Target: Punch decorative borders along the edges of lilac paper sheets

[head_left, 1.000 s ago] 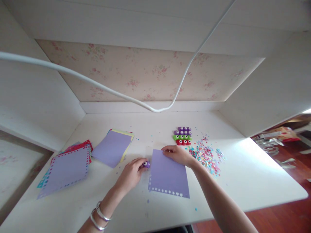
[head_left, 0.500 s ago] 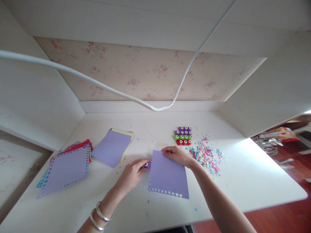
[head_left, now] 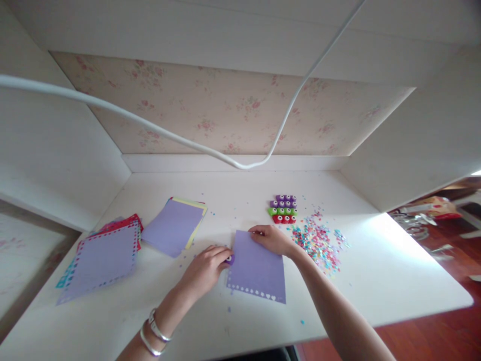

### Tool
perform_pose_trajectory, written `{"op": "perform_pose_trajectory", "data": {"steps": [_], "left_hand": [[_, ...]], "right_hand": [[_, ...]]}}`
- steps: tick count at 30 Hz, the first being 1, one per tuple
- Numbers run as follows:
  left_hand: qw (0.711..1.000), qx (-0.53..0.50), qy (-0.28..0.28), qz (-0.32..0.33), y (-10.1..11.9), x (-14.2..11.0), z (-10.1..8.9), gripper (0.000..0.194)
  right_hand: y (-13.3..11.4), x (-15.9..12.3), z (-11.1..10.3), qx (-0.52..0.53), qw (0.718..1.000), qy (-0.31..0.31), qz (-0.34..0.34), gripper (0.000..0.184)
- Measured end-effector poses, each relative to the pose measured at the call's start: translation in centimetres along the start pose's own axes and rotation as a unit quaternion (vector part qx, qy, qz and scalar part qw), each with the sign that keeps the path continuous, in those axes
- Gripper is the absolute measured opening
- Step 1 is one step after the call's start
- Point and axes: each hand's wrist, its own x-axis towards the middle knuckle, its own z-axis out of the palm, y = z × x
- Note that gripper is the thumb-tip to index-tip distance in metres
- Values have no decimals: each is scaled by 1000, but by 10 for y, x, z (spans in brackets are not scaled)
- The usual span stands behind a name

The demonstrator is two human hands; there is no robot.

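Wears two silver bangles [head_left: 152, 335] on the left wrist, at the lower left of the frame. Holds a purple sheet [head_left: 259, 268] flat on the white table [head_left: 210, 328] just below centre, with small flower and heart cutouts along its near edge. Grips a small purple punch [head_left: 229, 258] at that sheet's left edge with the left hand [head_left: 207, 266], closed around it; pinches the far edge between thumb and fingers of the right hand [head_left: 271, 237]. At left, shows hole-bordered sheets [head_left: 105, 254], purple over red and teal. Spreads loose confetti [head_left: 317, 240] right of centre. Farther up, left of centre, shows plain stacked sheets [head_left: 173, 226], purple over yellow; right of centre, sets purple, green and red punches [head_left: 283, 208] in rows. Beyond, at upper centre, shows floral wallpaper [head_left: 225, 108].
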Motion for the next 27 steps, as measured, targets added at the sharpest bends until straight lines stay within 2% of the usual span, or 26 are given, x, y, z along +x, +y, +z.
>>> {"op": "perform_pose_trajectory", "data": {"steps": [5, 11, 16, 27], "left_hand": [[1000, 18, -9, 1, -1, 2, 1, 40], [1000, 9, -9, -4, -12, -2, 1, 44], [1000, 1, -6, 8, -17, -2, 2, 41], [1000, -6, 16, 17, -21, -1, 5, 35]], "right_hand": [[-6, -6, 9, -78, 993, 84, -39, 29], [-7, -44, 41, -179, 965, 155, -112, 29], [0, -54, 62, -217, 953, 166, -133, 33], [5, -51, 63, -217, 952, 160, -144, 34]]}}
